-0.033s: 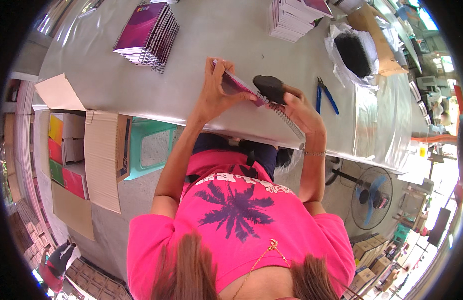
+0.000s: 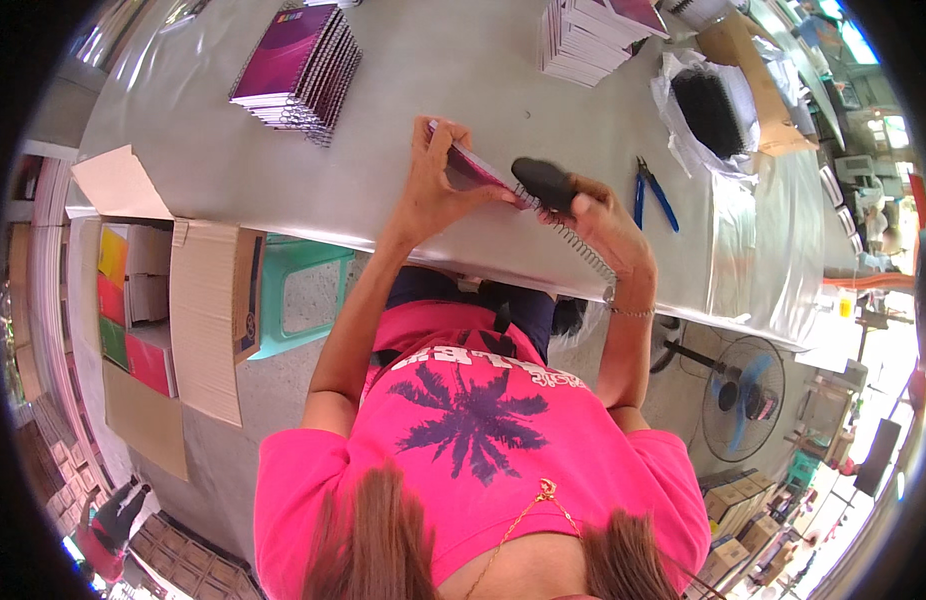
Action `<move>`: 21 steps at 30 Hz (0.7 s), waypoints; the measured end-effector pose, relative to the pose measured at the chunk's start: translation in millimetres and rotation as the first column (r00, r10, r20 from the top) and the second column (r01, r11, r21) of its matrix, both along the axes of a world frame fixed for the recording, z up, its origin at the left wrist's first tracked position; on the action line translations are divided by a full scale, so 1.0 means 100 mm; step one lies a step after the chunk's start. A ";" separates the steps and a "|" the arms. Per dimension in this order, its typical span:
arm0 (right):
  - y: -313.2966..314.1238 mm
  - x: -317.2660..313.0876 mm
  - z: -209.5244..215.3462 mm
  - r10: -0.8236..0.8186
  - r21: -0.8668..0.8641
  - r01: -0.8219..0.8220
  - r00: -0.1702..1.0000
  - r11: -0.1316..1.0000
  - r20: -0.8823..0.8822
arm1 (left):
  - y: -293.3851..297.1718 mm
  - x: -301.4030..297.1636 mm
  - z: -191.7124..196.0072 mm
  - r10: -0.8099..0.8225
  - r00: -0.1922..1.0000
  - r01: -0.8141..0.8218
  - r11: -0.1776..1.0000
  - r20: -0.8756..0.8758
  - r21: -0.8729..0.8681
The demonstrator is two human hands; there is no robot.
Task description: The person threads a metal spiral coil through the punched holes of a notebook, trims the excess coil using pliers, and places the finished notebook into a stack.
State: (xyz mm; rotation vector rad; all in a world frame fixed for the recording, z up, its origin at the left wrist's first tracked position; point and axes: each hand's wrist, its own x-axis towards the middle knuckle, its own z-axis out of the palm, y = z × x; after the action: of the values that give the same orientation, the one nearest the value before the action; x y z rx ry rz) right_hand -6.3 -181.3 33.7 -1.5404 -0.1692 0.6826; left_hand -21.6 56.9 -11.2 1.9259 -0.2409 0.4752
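Observation:
My left hand (image 2: pixel 431 195) grips a purple-covered notebook (image 2: pixel 471 168) on edge over the table's near side, thumb towards its bound edge. A thin metal-looking spiral coil (image 2: pixel 585 250) runs from that edge down towards my right wrist. In my right hand (image 2: pixel 611 225) is a black, oval-headed hand tool (image 2: pixel 543 184), its head close against the coil and the notebook's edge. My fingers hide the tool's handle, and its exact kind does not show. To the right, blue-handled pliers (image 2: pixel 653 195) lie on the table.
Spiral-bound purple notebooks stand stacked (image 2: pixel 295 68) at the far left; paper blocks (image 2: pixel 583 45) sit at the far middle. A bundle of dark coils (image 2: pixel 708 110) lies in white wrapping. Below the table are an open carton (image 2: pixel 208 325), a green stool (image 2: pixel 308 300) and a fan (image 2: pixel 745 398).
The black tool has shifted slightly right and down along with my right hand. The coil has moved a little with it; my left hand stays nearly still.

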 end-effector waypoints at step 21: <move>0.17 0.01 -0.05 0.141 -0.547 0.170 0.866 0.819 0.480 | 0.04 0.03 -0.03 -0.065 0.998 0.066 0.997 -0.012 0.048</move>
State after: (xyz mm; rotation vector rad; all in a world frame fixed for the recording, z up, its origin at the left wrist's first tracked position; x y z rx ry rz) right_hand -5.8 -164.8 28.4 -2.2997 -0.3672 0.3002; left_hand -19.1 61.4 -13.8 1.9613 -0.3102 0.4187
